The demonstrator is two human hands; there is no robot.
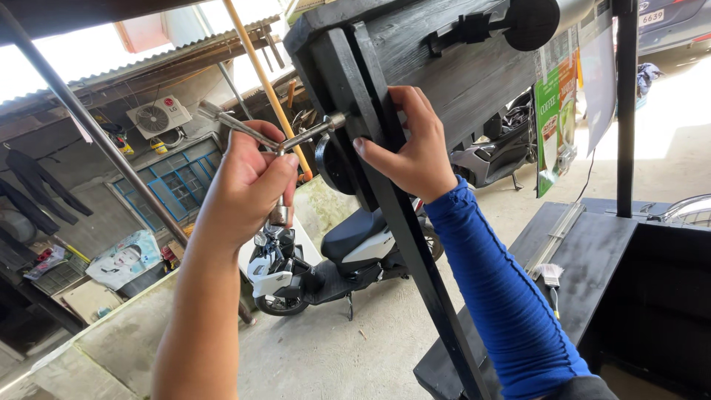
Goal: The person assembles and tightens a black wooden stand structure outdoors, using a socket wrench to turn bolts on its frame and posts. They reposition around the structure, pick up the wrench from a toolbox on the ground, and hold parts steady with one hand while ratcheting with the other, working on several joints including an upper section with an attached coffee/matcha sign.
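Observation:
My left hand [248,181] grips a silver three-armed socket wrench [259,135]. One arm of the wrench reaches right and meets a fastener [338,119] on the side of a black wooden post [385,192]. My right hand [407,144], in a blue sleeve, presses flat against that post with fingers wrapped over its edge. The post joins a black wooden board [452,67] overhead. A round black part [332,167] sits behind the post, just below the fastener.
A black and white scooter [326,259] is parked on the concrete floor below. A black wooden counter [592,252] with a paintbrush [552,278] lies to the right. A yellow pole [263,78], a grey metal pole [89,126] and a green hanging poster [555,111] stand around.

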